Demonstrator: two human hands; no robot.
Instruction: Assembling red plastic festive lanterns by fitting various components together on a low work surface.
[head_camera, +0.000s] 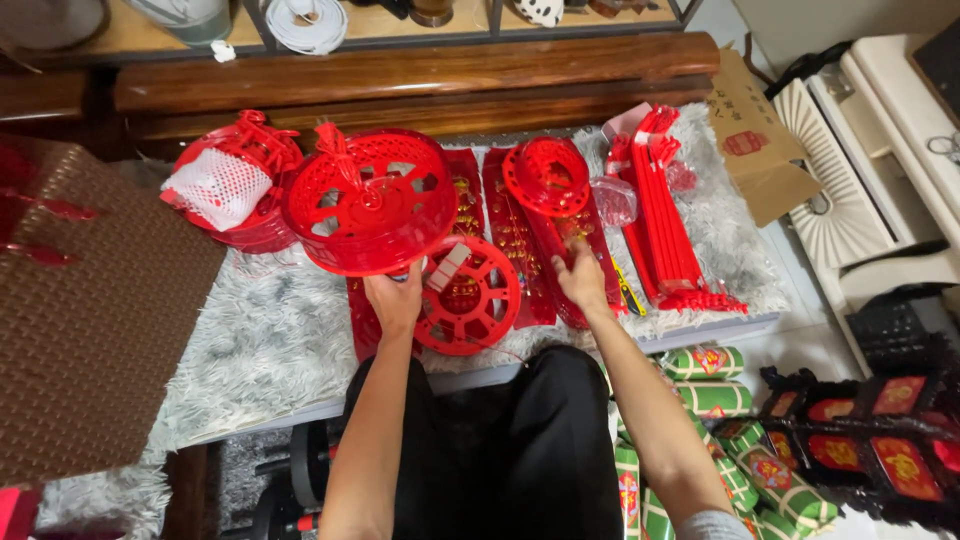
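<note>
The left hand is clamped on the lower edge of a large red plastic openwork disc, holding it tilted up off the grey fluffy surface so that its patterned face turns toward the camera. The right hand reaches forward with fingers curled down onto the long red strips with gold print that lie flat on the surface; whether it actually pinches one I cannot tell.

Between the hands a flat red wheel-shaped piece lies on the strips, near the left hand. A smaller red round cap sits farther back, just beyond the right hand. To its right a bundle of thin red ribs lies stacked together, apparently kept as one lot.

At the far left another red round piece carries a white mesh wrapper. A brown paper bag rests open at the right edge; its contents are not visible.
</note>
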